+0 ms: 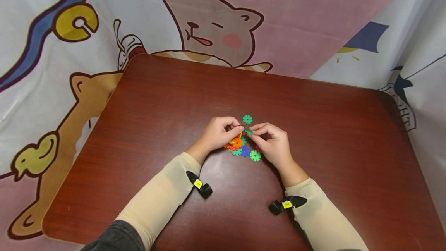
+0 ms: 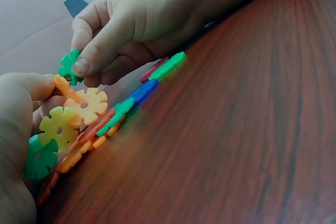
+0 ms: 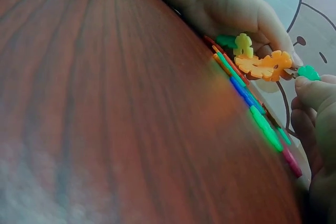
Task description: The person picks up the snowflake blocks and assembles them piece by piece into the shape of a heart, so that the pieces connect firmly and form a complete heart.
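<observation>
Above a small pile of notched plastic discs, my left hand (image 1: 216, 134) pinches an orange disc (image 3: 280, 65). That disc is joined to another orange disc (image 2: 90, 106), a yellow disc (image 2: 59, 129) and a green one (image 2: 41, 158), forming a short chain beside the palm. Between thumb and fingertips my right hand (image 1: 276, 146) holds a loose-looking green disc (image 2: 69, 67). Its edge is close to the orange disc; whether the two touch, I cannot tell. The left fingers partly hide the chain in the head view.
Flat on the reddish-brown table (image 1: 167, 100) lie several more discs, among them a blue disc (image 1: 245, 151), a bright green disc (image 1: 255, 155) and a teal disc (image 1: 247, 119) beyond the hands. A cartoon-printed cloth (image 1: 296, 22) hangs behind the table.
</observation>
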`<state>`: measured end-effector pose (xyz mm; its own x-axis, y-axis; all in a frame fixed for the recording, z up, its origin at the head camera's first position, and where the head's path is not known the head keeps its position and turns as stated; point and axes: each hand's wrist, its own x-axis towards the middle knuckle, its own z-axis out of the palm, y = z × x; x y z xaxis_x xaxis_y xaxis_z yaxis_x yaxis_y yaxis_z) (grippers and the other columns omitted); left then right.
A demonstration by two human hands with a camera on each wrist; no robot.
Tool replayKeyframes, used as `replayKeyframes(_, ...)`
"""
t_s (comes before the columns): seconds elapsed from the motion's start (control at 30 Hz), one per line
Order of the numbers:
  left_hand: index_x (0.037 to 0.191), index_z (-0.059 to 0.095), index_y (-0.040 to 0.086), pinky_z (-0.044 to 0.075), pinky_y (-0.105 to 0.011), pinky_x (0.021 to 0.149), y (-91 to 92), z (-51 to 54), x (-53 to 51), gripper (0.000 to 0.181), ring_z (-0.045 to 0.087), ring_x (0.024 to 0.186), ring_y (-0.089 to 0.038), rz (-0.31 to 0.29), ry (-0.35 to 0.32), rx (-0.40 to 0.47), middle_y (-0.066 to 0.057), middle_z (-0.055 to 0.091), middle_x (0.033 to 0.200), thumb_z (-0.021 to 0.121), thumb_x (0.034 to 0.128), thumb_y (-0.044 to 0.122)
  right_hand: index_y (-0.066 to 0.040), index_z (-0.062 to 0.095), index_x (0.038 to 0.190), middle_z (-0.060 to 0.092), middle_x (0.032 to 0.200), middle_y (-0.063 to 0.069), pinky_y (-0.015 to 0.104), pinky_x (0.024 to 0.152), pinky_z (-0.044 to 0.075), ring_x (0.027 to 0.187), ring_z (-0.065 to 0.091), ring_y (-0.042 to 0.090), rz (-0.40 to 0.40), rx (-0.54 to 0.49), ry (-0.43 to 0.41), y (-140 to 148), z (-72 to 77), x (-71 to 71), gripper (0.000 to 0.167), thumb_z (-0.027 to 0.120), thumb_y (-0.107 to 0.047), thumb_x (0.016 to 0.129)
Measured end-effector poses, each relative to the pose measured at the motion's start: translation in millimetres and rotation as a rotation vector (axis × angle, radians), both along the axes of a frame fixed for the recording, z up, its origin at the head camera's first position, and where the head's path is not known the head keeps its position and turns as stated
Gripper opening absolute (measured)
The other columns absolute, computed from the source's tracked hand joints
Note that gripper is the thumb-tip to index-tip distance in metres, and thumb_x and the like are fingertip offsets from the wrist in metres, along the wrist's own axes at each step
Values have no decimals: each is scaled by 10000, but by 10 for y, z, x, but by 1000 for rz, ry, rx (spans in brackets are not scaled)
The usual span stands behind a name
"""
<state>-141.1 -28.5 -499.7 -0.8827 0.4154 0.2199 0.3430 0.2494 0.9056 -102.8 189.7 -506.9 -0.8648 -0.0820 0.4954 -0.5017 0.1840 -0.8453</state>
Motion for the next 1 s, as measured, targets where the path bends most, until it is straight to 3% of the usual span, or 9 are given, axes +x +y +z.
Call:
replayKeyframes(0.2,836,735,108,472,-253,625,-6,2,9,142,579,644,-106,4,7,4,58,660,738,764,966,155,-2,751,837,756,964,211,242,818,593,933,734,147,11,-5,-18,-15,9,13,229,836,205,789)
replayKeyframes(0.4,842,716,126,492,-266,648,-6,5,1,129,596,673,-116,-41,27,10,50,660,766,762,956,165,38,734,891,744,983,240,245,788,600,930,736,137,49,-13,-44,-6,34,22,242,793,253,796)
replayKeyframes(0.7,835,714,130,436,-263,624,4,-2,0,139,543,641,-110,-35,12,-8,57,608,723,734,970,150,21,732,954,762,897,178,201,642,546,687,674,154,34,35,-66,12,13,16,225,843,161,816)
replayKeyframes(0.83,850,723,113,461,-265,636,13,-20,-7,119,564,659,-125,-31,8,41,45,630,750,732,968,128,19,708,1048,744,933,121,194,706,565,754,686,183,2,132,-96,35,1,-1,280,872,84,830)
replayKeyframes(1.0,879,726,90,483,-294,672,15,-38,-19,86,570,724,-156,-20,20,118,-2,644,817,732,965,89,-58,738,972,690,948,36,228,740,540,811,654,172,-20,390,-59,49,-14,-16,261,939,-77,806)
